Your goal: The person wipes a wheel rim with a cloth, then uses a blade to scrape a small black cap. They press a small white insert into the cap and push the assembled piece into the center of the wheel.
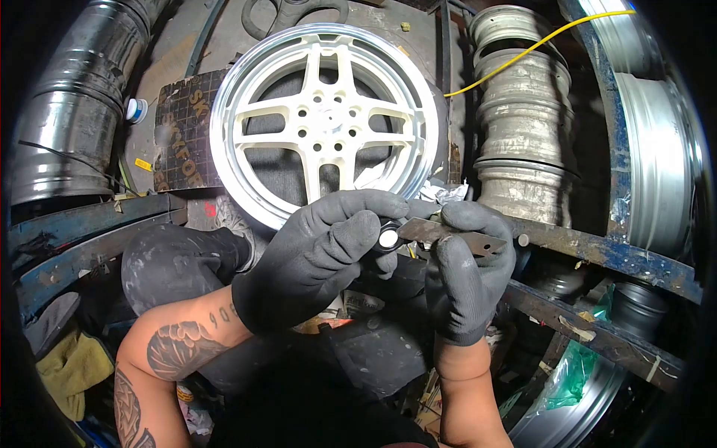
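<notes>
Both my hands wear dark grey gloves and meet in front of the wheel. My right hand (pixel 469 287) pinches a thin, flat metal blade (pixel 433 233) with a small hole near its right end. The blade's left end lies right by a small black piece with a round white face (pixel 388 238), held in the fingers of my left hand (pixel 306 257). Its remaining part is hidden behind the glove. Just beyond my hands lies an alloy wheel (pixel 324 146), cream-coloured spokes facing up, with a bright polished rim.
Stacked bare rims (pixel 523 112) stand to the right beside a blue metal frame (pixel 597 252). A yellow cable (pixel 534 51) crosses above them. Shiny metal barrels (pixel 66 142) line the left side. Printed board (pixel 179 134) sticks out under the wheel, and a yellow cloth (pixel 78 373) lies lower left.
</notes>
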A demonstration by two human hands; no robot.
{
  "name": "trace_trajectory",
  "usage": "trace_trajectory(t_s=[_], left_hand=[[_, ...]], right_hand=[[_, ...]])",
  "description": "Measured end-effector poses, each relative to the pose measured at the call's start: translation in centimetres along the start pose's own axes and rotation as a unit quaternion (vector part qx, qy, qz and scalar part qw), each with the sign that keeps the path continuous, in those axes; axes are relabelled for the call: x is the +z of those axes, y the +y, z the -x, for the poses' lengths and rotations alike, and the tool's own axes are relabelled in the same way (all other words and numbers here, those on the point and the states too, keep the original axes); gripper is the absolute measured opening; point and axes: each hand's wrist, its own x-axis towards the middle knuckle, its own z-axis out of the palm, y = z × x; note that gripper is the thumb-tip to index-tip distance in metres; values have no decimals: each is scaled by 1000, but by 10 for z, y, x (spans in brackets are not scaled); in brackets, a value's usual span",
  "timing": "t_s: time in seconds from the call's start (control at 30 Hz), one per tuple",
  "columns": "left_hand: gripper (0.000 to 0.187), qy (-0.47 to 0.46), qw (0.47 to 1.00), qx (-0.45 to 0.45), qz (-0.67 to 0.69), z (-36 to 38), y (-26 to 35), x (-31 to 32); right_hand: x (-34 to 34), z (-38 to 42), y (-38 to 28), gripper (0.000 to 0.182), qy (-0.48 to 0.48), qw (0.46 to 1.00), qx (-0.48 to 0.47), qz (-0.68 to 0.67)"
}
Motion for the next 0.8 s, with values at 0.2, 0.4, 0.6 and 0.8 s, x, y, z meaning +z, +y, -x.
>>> trace_trajectory(t_s=[0.2,0.4,0.6,0.8], left_hand=[[38,1,1000,-19,8,0,1,-3],[40,12,999,-26,-21,1,1,-5],[40,-1,1000,-25,-1,-1,1,-6],[38,1,1000,-8,-18,-2,-1,-4]], right_hand=[[1,0,3,19,10,1000,-2,-21],[-1,0,3,20,4,1000,-3,1],[0,-1,3,20,3,1000,-5,9],[0,-1,2,19,8,1000,21,2]])
